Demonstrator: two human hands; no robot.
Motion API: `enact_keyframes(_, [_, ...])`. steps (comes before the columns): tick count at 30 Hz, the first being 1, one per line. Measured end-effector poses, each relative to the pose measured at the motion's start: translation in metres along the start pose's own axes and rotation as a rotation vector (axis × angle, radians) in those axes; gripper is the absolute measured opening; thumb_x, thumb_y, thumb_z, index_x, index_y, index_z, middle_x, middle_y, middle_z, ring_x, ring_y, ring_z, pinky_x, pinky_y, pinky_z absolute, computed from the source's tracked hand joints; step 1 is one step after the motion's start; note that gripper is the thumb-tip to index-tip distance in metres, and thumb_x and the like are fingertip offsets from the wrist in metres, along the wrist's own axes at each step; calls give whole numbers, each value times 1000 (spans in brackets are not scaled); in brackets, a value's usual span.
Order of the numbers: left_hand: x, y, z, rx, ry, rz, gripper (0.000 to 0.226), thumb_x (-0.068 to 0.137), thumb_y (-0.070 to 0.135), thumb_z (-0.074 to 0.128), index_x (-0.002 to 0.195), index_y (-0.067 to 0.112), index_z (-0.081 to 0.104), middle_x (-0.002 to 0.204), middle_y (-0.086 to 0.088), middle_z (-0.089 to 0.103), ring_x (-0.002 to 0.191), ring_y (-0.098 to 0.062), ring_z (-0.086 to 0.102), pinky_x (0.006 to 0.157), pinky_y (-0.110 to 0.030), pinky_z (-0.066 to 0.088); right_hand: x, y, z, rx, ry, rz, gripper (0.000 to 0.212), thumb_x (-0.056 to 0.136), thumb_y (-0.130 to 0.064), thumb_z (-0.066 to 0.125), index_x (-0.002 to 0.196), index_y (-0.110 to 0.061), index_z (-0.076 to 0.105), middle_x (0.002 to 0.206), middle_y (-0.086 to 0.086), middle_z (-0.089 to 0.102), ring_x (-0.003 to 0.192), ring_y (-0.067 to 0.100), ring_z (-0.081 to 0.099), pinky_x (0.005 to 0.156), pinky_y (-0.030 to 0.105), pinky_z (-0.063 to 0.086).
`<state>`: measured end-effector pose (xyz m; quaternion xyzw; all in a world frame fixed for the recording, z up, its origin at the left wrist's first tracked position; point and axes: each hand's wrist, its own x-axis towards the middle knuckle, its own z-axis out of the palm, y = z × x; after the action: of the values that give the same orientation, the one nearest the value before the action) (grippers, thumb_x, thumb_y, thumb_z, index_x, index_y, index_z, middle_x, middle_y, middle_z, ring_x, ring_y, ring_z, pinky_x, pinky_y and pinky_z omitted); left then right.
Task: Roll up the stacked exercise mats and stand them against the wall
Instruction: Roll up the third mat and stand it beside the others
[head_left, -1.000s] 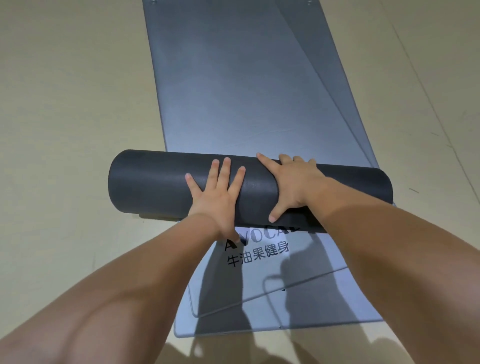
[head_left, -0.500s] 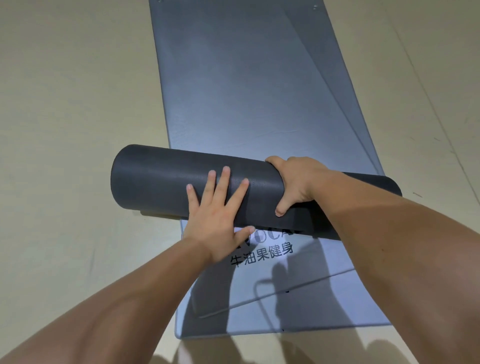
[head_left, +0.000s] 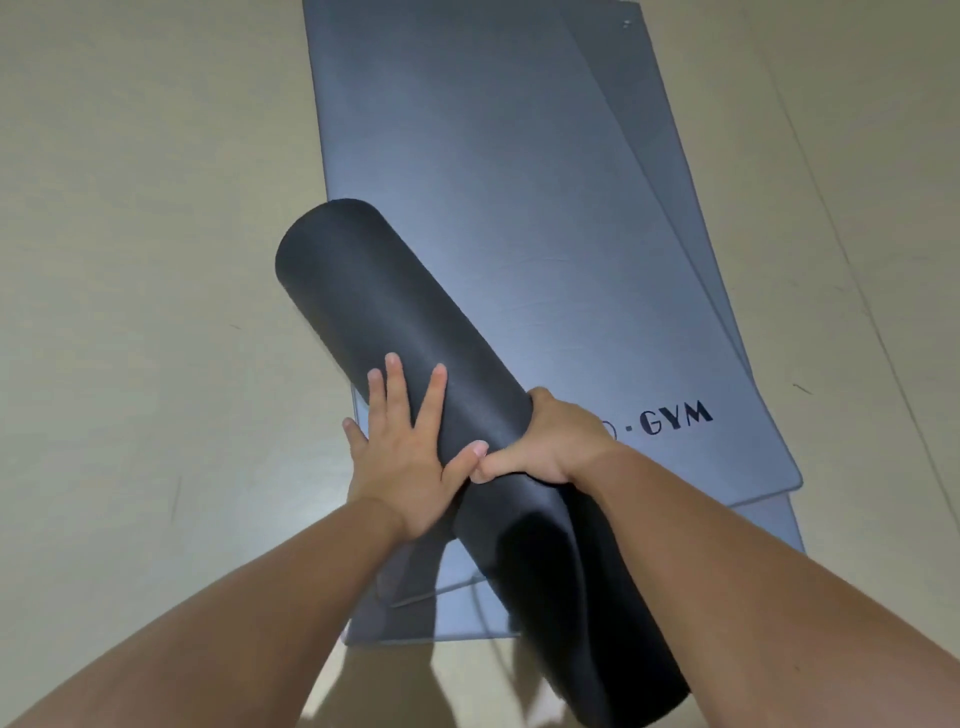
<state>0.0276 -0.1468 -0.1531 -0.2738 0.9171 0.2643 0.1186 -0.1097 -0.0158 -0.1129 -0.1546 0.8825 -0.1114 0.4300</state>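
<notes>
My right grip (head_left: 550, 441) is curled over the top of the rolled mat (head_left: 395, 312), fingers out of sight on its far side and thumb tucked along the near side. My left grip (head_left: 402, 462) lies flat against the roll's left flank with fingers spread, its thumb meeting the right thumb. The roll, dark and fully wound, slants across the flat mats (head_left: 493, 182), its far end up to the left and its near end down by my right forearm. I cannot tell whether the far end rests on the stack. The flat mats lie askew on the floor (head_left: 130, 260), the upper one lettered GYM (head_left: 675, 418). I judge this mat's rolling done and the carrying at hand. Next it needs tipping upright without the outer edge springing open, so my left grip ought to wrap round too. No wall shows here, so I must turn to find one.
</notes>
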Motion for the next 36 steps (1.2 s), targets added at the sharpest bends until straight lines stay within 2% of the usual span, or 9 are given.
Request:
enact_keyframes(3, [4, -10, -11, -70, 66, 92, 97, 82, 82, 40, 158, 48, -9, 164, 7, -35, 152, -17, -29, 123, -62, -5, 2, 7, 17, 255, -30, 53, 101, 32, -64, 94, 121, -32, 61, 109, -12, 72, 102, 16, 70, 91, 38, 58])
enact_keyframes(5, [4, -5, -10, -154, 130, -16, 108, 73, 83, 57, 158, 51, -2, 168, 7, -22, 156, -16, -15, 124, -59, -4, 6, 14, 26, 471, -83, 51, 88, 34, -50, 99, 115, -30, 73, 101, -10, 79, 95, 15, 76, 92, 40, 61])
enact_keyframes(7, [1, 9, 0, -486, 142, -283, 122, 57, 78, 77, 154, 56, 7, 170, 0, 10, 154, -20, 18, 124, -53, 19, 8, 21, 31, 624, -149, 34, 84, 41, -38, 101, 120, -28, 73, 102, -6, 81, 94, 17, 78, 95, 43, 61])
enact_keyframes(9, [-3, 23, 15, -1023, 126, -475, 122, 46, 61, 93, 147, 49, 27, 148, 3, 52, 128, -18, 58, 106, -47, 50, 12, 30, 32, 734, -147, 40, 112, 39, -38, 105, 141, -28, 58, 114, -5, 78, 99, 17, 78, 96, 44, 61])
enact_keyframes(11, [-4, 27, 25, -1304, 81, -584, 109, 49, 45, 99, 139, 38, 39, 125, 10, 68, 104, -14, 72, 85, -40, 61, 15, 36, 32, 762, -122, -2, 136, 34, -47, 107, 152, -37, 42, 124, -10, 73, 108, 15, 74, 100, 43, 59])
enact_keyframes(16, [4, 18, 15, -1492, 0, -628, 95, 52, 21, 101, 131, 20, 49, 119, -4, 73, 93, -23, 77, 68, -39, 62, 12, 37, 28, 823, -94, -109, 100, 63, -30, 100, 148, -39, 47, 119, -15, 74, 103, 8, 75, 99, 38, 59])
enact_keyframes(23, [12, 47, -65, -1493, -10, -506, 90, 53, 18, 96, 130, 22, 51, 115, -1, 75, 95, -24, 77, 70, -38, 61, -23, 1, -37, 885, 4, -213, 101, 68, -17, 98, 148, -39, 40, 125, -12, 72, 105, 10, 75, 95, 40, 61])
enact_keyframes(30, [-41, 110, -285, -1485, -25, -335, 90, 55, 14, 96, 134, 24, 53, 120, 0, 74, 105, -24, 74, 90, -48, 60, -175, -113, -179, 930, 39, -283, 93, 74, -8, 94, 142, -46, 41, 126, -8, 73, 109, 16, 74, 95, 41, 61])
enact_keyframes(36, [-140, 124, -534, -1449, 62, -256, 85, 52, 11, 93, 128, 29, 58, 115, 6, 75, 100, -17, 75, 79, -36, 61, -353, -277, -278, 979, 6, -329, 93, 74, -9, 93, 139, -51, 41, 127, -12, 72, 111, 15, 74, 97, 43, 60])
